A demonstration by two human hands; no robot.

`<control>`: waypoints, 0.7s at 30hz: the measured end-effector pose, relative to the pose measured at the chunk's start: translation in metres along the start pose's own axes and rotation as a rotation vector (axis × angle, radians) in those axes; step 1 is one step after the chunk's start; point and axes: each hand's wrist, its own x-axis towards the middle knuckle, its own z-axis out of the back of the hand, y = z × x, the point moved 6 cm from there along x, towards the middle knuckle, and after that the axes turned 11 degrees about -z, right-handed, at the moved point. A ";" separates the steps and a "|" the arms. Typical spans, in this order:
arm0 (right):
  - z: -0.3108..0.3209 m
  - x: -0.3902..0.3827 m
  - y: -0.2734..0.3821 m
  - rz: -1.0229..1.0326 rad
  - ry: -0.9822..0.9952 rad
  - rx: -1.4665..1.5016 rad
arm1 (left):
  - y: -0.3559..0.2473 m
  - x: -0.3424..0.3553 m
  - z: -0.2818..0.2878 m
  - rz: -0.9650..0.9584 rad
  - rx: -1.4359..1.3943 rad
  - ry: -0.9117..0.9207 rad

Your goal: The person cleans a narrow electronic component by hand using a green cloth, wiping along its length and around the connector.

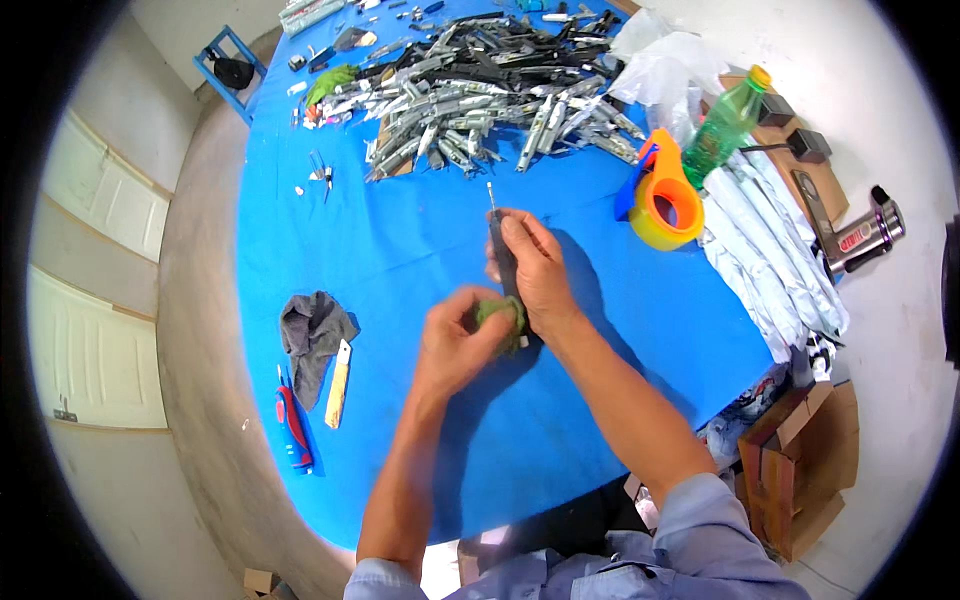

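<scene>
In my right hand (533,268) is a slim black electric toothbrush handle (503,262), held near its upper part. Its thin metal shaft points away from me, toward the far side of the table. My left hand (462,338), slightly blurred, pinches a green cloth (500,318) against the lower end of the handle. A small pale bit shows at that end, just below the cloth. To the left of my hands lie a crumpled grey cloth (315,335), a yellow-and-white utility knife (339,385) and a red-and-blue toothbrush handle (292,425).
A large heap of grey and black handles (480,85) covers the far part of the blue-covered table (400,235). On the right stand an orange tape dispenser (668,208), a green plastic bottle (725,125) and white plastic bags (765,255). An opened cardboard box (800,470) sits below the right edge.
</scene>
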 end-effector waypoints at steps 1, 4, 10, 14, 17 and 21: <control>-0.003 -0.003 0.001 0.005 -0.001 0.017 | -0.003 0.000 0.002 -0.034 0.063 -0.017; -0.005 -0.024 -0.001 -0.033 -0.097 0.012 | -0.028 -0.009 0.001 -0.170 0.269 -0.027; 0.010 -0.093 0.001 -0.003 -0.166 0.165 | -0.081 -0.095 -0.037 -0.376 0.497 0.059; 0.013 -0.154 -0.021 -0.035 -0.139 0.277 | -0.093 -0.175 -0.042 -0.359 0.560 0.074; 0.028 -0.193 -0.033 -0.008 -0.149 0.378 | -0.087 -0.222 -0.046 -0.278 0.453 0.019; 0.034 -0.235 -0.037 0.007 -0.229 0.423 | -0.078 -0.265 -0.040 -0.126 0.428 -0.087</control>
